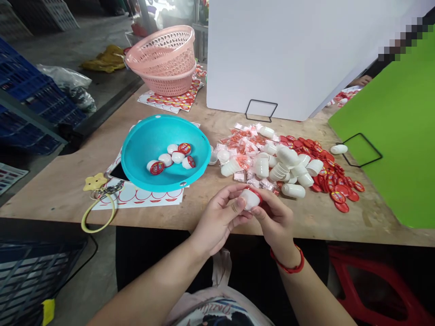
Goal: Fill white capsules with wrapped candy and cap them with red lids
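Observation:
Near the table's front edge, my left hand [222,215] and my right hand [275,215] both grip one small white cup with a red lid [250,199]. The fingers of each hand are wrapped round it. Just beyond lie white plastic cups [287,156], some of them stacked, on a heap of small clear packets with red and pink contents [243,147]. Round red lids [335,179] with printed tops spread to the right. A blue bowl [165,174] at the left holds several white cups with red lids [177,157].
Pink baskets [170,83] stand on printed sheets at the back left. White [272,54] and green panels [401,131] rise behind and at the right. A yellow key ring strap [98,226] hangs over the front edge. Another person's hand [363,80] shows behind the panels.

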